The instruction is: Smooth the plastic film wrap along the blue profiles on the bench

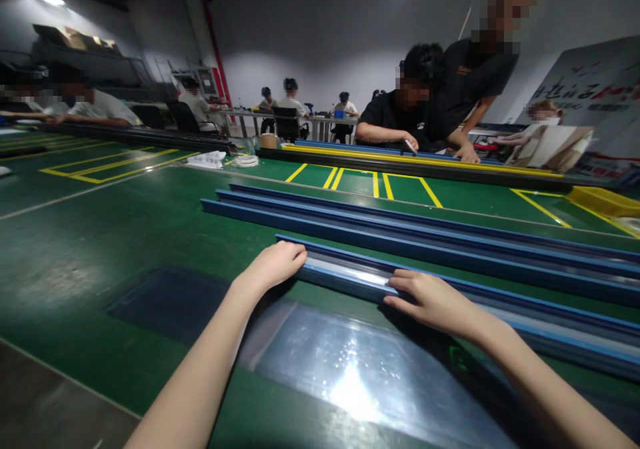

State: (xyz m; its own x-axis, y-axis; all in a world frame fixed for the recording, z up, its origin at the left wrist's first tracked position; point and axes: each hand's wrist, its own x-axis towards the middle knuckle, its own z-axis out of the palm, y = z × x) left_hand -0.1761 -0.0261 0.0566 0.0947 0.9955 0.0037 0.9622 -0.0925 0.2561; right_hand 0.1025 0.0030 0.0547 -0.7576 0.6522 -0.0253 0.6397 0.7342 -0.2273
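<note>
The green bench [100, 236] fills most of the view, marked with yellow lines further out. Across it, from the middle to the right edge, lie long blue rails: two or three side by side further out [400, 226] and the nearest blue rail [350, 272] just in front of them, with a pale shiny strip along its channel. Beyond them a black and yellow rail [425, 164] runs across, where other people [400, 112] lean over their own work. A clear plastic sheet [360, 362] lies flat on the bench on the near side of the nearest blue rail, between the person's forearms, catching the ceiling light.

The left hand [275, 266] sits at the rail's left end; its grip is folded over that end, fingertips hidden behind it. The right hand [430, 299] lies further along the same rail, its grip spread, fingers stretched flat on the near edge and pointing left.
</note>
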